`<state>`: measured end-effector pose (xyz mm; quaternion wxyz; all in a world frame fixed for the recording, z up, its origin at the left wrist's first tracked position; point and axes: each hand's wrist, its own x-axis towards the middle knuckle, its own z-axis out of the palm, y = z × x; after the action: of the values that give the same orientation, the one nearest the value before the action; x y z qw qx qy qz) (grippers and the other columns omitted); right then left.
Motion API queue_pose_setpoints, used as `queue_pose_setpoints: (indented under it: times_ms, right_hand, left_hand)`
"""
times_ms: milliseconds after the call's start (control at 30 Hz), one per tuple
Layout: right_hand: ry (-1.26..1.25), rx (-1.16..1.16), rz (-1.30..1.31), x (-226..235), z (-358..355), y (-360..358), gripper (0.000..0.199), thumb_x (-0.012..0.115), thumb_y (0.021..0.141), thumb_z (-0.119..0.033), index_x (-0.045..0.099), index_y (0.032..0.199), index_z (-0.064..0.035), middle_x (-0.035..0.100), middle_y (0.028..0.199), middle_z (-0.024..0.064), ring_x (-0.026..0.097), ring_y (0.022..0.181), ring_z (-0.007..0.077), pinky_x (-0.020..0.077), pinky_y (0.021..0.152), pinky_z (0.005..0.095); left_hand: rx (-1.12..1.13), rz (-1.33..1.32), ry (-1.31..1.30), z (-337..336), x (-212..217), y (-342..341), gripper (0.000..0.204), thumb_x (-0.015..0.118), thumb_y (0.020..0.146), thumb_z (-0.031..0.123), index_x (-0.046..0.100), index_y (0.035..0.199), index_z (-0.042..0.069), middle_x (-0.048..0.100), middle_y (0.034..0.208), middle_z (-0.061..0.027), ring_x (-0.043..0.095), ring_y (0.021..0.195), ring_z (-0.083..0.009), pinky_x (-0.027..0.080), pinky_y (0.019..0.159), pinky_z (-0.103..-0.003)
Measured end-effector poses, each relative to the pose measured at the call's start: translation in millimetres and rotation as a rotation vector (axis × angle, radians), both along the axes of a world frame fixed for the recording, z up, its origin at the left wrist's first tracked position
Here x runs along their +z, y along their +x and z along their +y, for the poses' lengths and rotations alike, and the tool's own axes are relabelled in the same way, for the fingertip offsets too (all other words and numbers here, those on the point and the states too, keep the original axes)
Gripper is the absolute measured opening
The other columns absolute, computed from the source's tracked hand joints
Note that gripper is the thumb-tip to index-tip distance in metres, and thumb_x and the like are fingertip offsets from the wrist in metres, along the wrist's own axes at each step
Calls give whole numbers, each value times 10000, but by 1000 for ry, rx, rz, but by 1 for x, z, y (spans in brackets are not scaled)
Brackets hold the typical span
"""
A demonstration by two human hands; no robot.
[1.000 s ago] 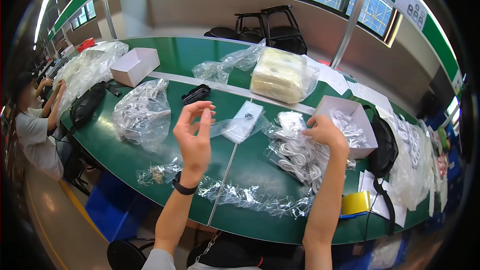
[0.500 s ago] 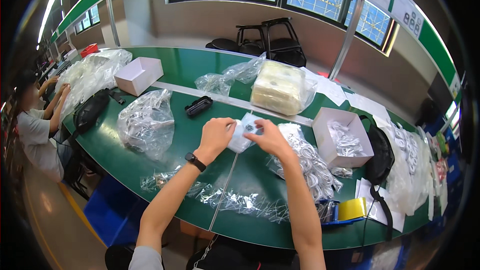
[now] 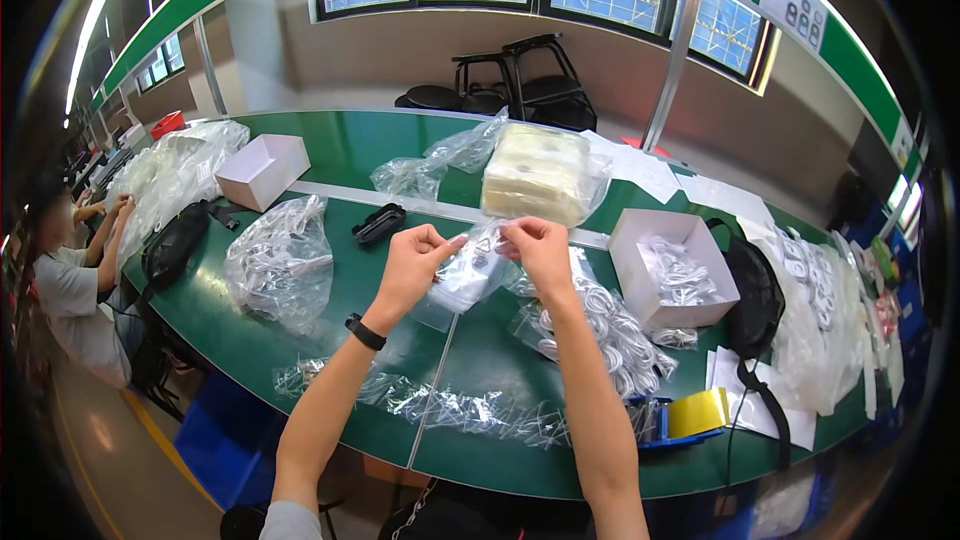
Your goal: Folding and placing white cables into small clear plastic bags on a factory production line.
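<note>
A small clear plastic bag (image 3: pixel 468 276) with something white inside hangs between my two hands over the middle of the green table. My left hand (image 3: pixel 412 265) pinches one side of its upper edge, thumb against fingers. The other side of that edge is pinched by my right hand (image 3: pixel 541 252). What exactly lies in the bag cannot be made out. Just right of my right hand is a heap of bagged white cables (image 3: pixel 610 335). Behind the hands sits a wrapped stack of pale yellowish bags (image 3: pixel 533 175).
A white box (image 3: pixel 668 312) holding small bagged items stands to the right, beside a black pouch (image 3: pixel 757 305) and a yellow tape roll (image 3: pixel 698 413). Small clear packets (image 3: pixel 470 415) line the near edge. Leftward lie a bulging clear bag (image 3: pixel 280 265) and a black case (image 3: pixel 379 226). Another person (image 3: pixel 75 285) sits far left.
My fingers have shifted to the bag's upper edge, and the bag now hangs more stretched out below them. The view has tilted slightly.
</note>
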<state>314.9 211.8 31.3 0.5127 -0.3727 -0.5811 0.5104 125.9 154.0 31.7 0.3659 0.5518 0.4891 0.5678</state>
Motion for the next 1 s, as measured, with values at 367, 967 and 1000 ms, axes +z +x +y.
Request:
queue_pose_setpoints:
  times_ms: [367, 967, 1000]
  right_hand:
    - [-83, -116, 143, 34, -9, 26, 227, 659, 905, -248, 646, 839, -31, 550, 660, -18, 514, 532, 59, 475, 507, 205]
    - [650, 962, -544, 19, -164, -169, 430, 617, 908, -248, 546, 1192, 68, 613, 1113, 249, 615, 1010, 366, 488, 882, 424]
    - [693, 877, -495, 7, -171, -195, 452, 591, 903, -214, 497, 1238, 76, 582, 1154, 267, 569, 1082, 389, 460, 927, 441]
  left_hand:
    - [641, 992, 331, 62, -67, -11, 523, 772, 793, 324, 625, 1089, -81, 683, 988, -187, 655, 961, -281, 479, 929, -372]
    - [697, -361, 169, -224, 8, -142, 280, 617, 929, 152, 612, 1152, -18, 660, 906, -64, 628, 781, -99, 503, 720, -227]
    - [754, -442, 253, -238, 1, -163, 273, 603, 934, 137, 606, 1167, -7, 630, 916, -32, 601, 760, -73, 476, 664, -201]
